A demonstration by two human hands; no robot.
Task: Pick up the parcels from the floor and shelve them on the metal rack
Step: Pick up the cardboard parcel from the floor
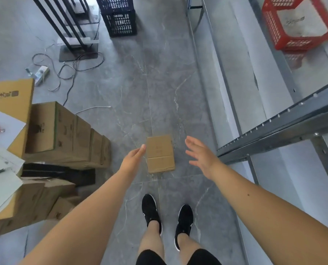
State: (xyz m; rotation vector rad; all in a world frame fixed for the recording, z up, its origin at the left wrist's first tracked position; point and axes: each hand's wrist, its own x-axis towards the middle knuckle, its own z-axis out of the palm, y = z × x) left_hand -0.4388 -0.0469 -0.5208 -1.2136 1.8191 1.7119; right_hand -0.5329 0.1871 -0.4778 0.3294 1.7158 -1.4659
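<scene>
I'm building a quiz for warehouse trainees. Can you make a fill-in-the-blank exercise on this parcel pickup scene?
1. The cardboard parcel lies flat on the ___.
2. Both the left hand and the right hand are ___, holding nothing.
3. The crate at top right is coloured ___.
Missing words: floor; open; red.

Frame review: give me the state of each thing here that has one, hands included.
left hand: open, fingers straight, at the parcel's left edge, holding nothing
right hand: open, fingers spread, right of the parcel, apart from it
parcel: closed, flat on the floor, not lifted
metal rack: standing right of the parcel
red crate: upright, open-topped, low within the rack
cardboard boxes: closed, piled at left
</scene>
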